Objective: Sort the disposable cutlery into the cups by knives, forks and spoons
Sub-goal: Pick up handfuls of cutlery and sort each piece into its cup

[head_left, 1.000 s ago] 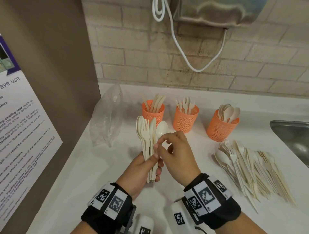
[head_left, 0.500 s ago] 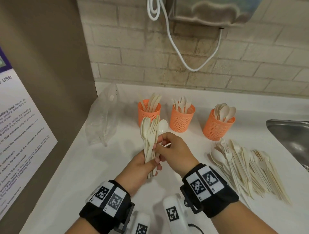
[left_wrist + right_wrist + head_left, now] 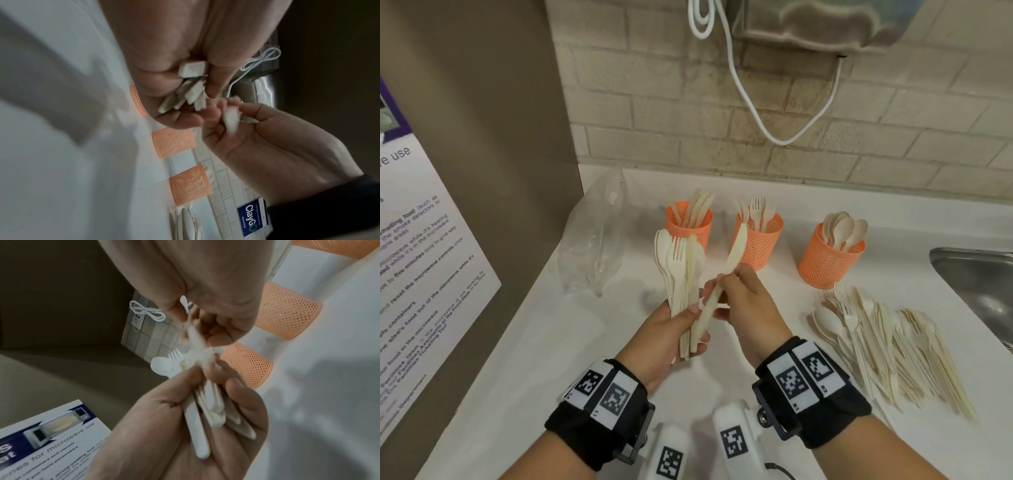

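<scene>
left hand [image 3: 671, 337]: mixed bundle [image 3: 681, 274] is clasped upright above the counter [image 3: 524, 342] | right hand [image 3: 748, 305]: one knife [image 3: 726, 277] is pinched, tilted beside the bundle, before the knife cup [image 3: 688, 222]

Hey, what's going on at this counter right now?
A person is sorting disposable cutlery into three orange cups. The left hand grips a mixed bundle of spoons, forks and knives, while the right hand pinches a single knife drawn out of it. The knife cup, fork cup and spoon cup are partly filled; an unsorted pile lies at right.
</scene>
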The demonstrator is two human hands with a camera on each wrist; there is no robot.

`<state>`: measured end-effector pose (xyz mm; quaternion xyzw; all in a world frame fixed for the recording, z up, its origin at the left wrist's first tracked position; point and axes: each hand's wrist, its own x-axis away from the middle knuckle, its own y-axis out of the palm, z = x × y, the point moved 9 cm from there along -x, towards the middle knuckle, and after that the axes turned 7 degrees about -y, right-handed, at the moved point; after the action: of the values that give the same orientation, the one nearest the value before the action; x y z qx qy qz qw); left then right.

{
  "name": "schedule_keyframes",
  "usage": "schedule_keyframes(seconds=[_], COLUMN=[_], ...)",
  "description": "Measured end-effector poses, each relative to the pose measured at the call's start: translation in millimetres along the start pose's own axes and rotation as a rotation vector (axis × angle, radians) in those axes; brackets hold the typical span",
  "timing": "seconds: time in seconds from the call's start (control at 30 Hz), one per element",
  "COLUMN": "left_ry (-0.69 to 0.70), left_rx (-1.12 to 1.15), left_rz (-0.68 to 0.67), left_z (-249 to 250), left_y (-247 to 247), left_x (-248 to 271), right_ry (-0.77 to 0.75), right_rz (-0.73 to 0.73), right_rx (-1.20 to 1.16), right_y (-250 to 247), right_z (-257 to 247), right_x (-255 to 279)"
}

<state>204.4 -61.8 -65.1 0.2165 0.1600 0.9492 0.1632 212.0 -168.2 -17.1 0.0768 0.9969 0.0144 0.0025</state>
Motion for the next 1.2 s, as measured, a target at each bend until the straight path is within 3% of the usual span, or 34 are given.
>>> schedule_keyframes(seconds=[0.1, 0.27, 0.43, 0.53, 0.7, 0.9, 1.1, 1.2], left_ry=[0.001, 0.025, 0.003, 0.008, 0.046, 0.055, 0.040, 0.029], left_rx=[0.013, -0.056, -0.054, -0.086, -0.090, -0.040, -0.021, 0.021], left_rz=[-0.009, -0.057, -0.046, -0.045, -0.052, -0.006, 0.022, 0.012], left_z=[0, 1, -2, -3, 1, 4, 5, 4], left_y=[-1, 7, 8, 7, 8, 2, -3, -5], left_x=[-1, 1, 1, 1, 2, 0, -2, -1], right_ry=[0.009, -0.001, -0.072, -0.068, 0.043, 0.086, 0.063, 0.053], right_rz=[0.124, -0.050, -0.039, -0.106, -0.154, -0.121, 0.071, 0.093], right_rx=[-0.201, 0.136, 0.203, 0.262, 0.116, 0.128, -0.149, -0.254], right_y=[-9, 1, 4, 9, 14, 9, 2, -1], right_z=[1, 7, 5, 6, 10, 16, 14, 8], right_x=[0, -3, -6, -5, -4, -6, -7, -8])
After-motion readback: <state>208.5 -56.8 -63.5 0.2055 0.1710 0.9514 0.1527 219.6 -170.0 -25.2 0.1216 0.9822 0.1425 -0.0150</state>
